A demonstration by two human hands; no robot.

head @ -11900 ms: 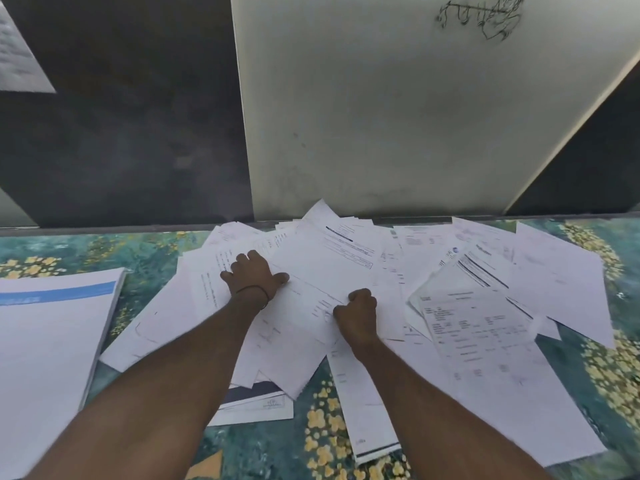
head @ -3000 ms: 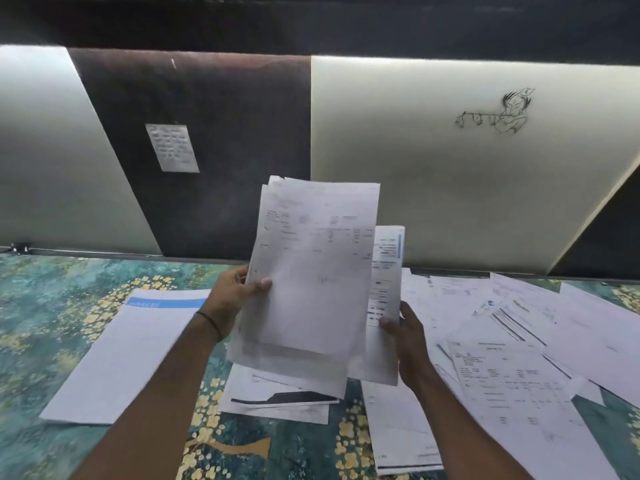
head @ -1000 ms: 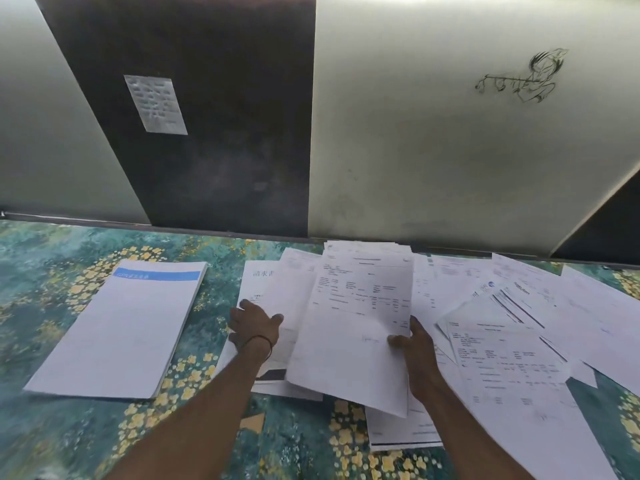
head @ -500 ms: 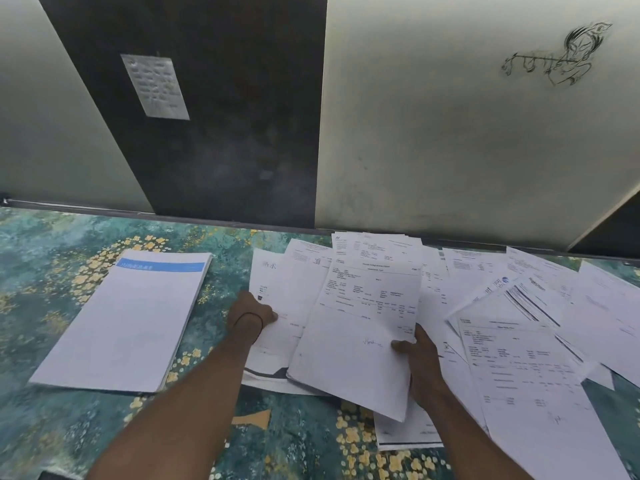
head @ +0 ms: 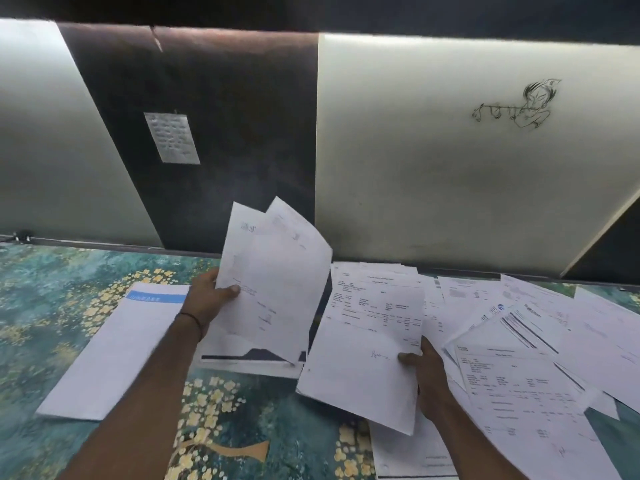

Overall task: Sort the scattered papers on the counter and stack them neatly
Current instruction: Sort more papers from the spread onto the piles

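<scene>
each hand pinches thin white sheets above the patterned counter.
left hand lifts curling sheets; right hand grips a printed page, fingers hidden beneath; print illegible.

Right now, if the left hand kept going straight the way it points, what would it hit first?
Likely the dark wall panel behind the counter: the left hand, gripping raised sheets, points up and away toward it. Depth is unclear.
</scene>
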